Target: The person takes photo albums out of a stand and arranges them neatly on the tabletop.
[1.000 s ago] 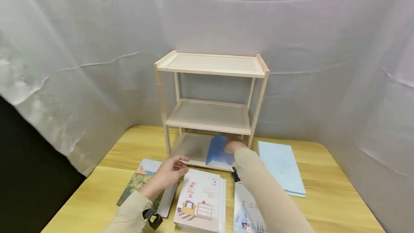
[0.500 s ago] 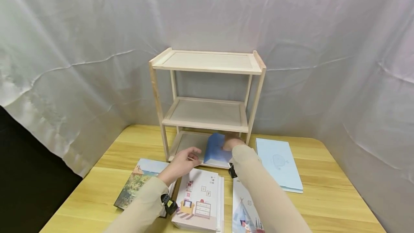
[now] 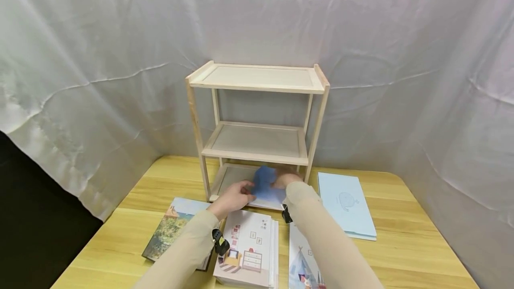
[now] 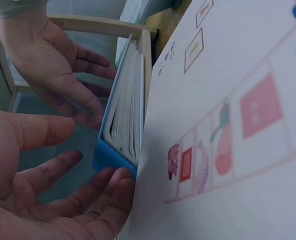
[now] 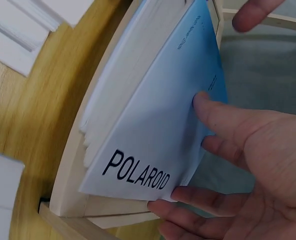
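A blue-and-white photo album (image 5: 153, 100) marked POLAROID stands tilted on the bottom shelf (image 3: 237, 176) of a small wooden rack, its page edges showing in the left wrist view. My right hand (image 3: 286, 179) is at its right side. In the right wrist view, thumb and fingertips of that hand lie against the cover and near its edge, fingers loosely bent. From the other side my left hand (image 3: 234, 197) reaches in, thumb spread away from the fingers. Its fingertips are at the album's blue end in the left wrist view.
The wooden rack (image 3: 257, 157) has two bare upper shelves. In front lie a stack of white illustrated books (image 3: 246, 246), a landscape-covered book (image 3: 174, 226) at left and a tent-picture book (image 3: 299, 258). A light blue book (image 3: 347, 204) lies right of the rack.
My left hand has moved right and forward from above the books to the album's left side. The right hand stays at the album, shifting slightly left.
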